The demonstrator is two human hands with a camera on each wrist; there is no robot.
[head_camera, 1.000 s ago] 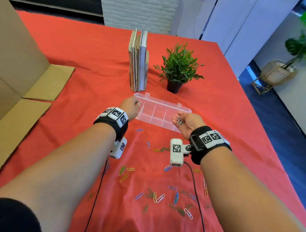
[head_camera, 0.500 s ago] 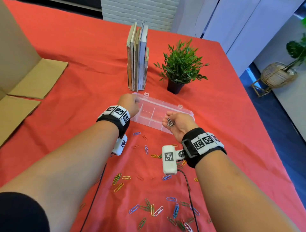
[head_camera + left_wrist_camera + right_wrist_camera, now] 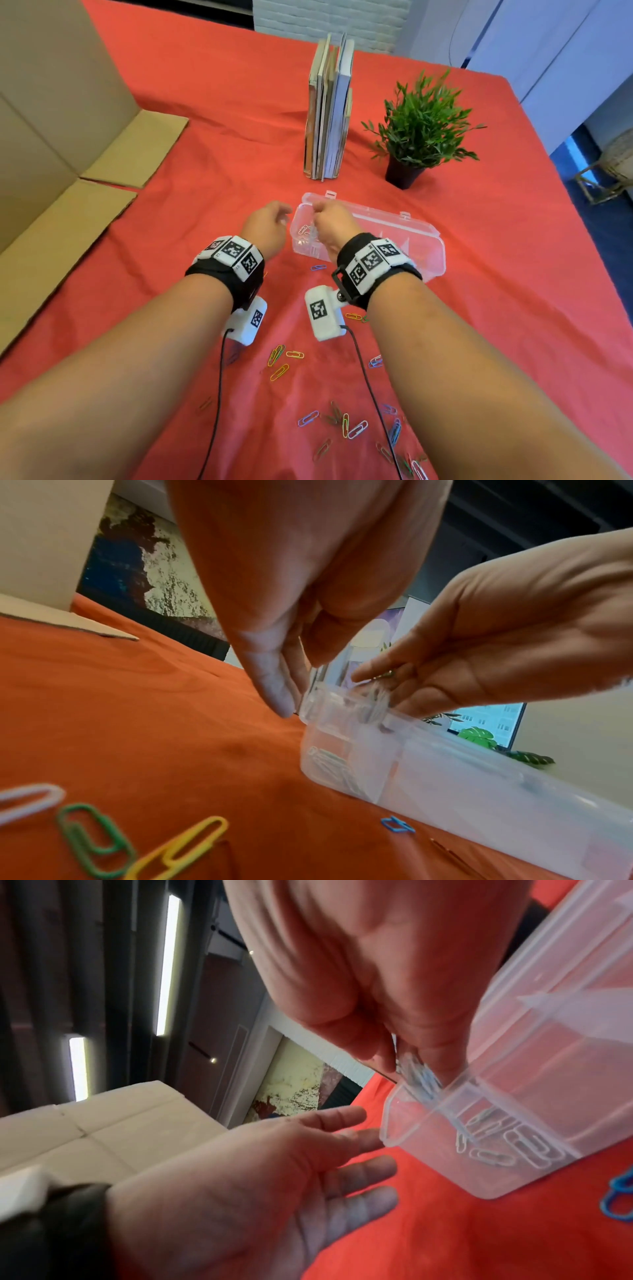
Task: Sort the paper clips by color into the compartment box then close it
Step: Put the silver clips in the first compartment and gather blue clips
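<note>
The clear compartment box [image 3: 421, 228] lies open on the red cloth. My right hand [image 3: 320, 214] hovers over its leftmost compartment and pinches a bunch of white paper clips [image 3: 419, 1079] just above the rim. More white clips [image 3: 496, 1145] lie on that compartment's floor; the other compartments look bare. My left hand [image 3: 279, 217] is beside the box's left end, its fingers [image 3: 352, 1141] straight and close to the wall; I cannot tell if they touch. Loose coloured clips [image 3: 346, 425] are scattered on the cloth near me.
Upright books [image 3: 329, 109] and a potted plant [image 3: 421, 126] stand just behind the box. A flattened cardboard carton [image 3: 51, 120] takes up the left side. A blue clip [image 3: 318, 267] lies by the box's near wall. The table's right edge drops to the floor.
My right hand has carried the white clips from the box's near right edge to over its left end compartment. The left hand has stayed by the left end.
</note>
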